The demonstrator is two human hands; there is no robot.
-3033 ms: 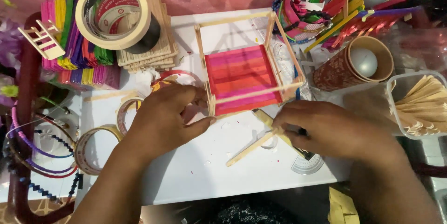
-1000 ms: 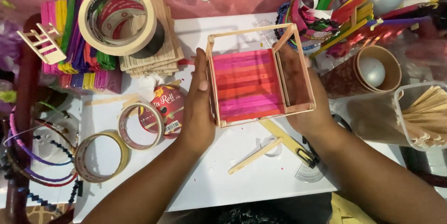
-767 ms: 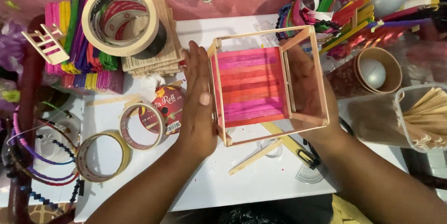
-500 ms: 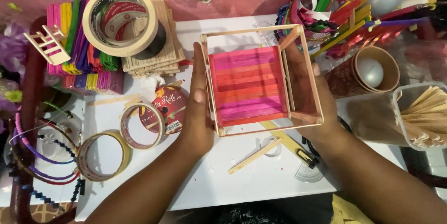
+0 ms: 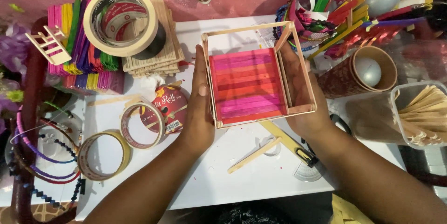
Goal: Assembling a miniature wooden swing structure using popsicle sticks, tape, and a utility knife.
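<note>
Item: open craft-stick box frame [image 5: 253, 82] with a finished pink-and-red floor, held at the white board's [image 5: 233, 182] centre, your left hand [image 5: 199, 107] at 9 o'clock and right hand [image 5: 302, 98] at 3 pressing flat-fingered against it; walls unfilled, one loose stick [image 5: 253, 155] at 6 o'clock.

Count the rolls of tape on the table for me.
4: a big cream roll on the stick stacks at upper left, a red-labelled roll beside the left hand, two lower left. More may be hidden.

tape rolls [image 5: 142, 124] left, cup [image 5: 361, 73] right, board [image 5: 233, 184] open near
</note>
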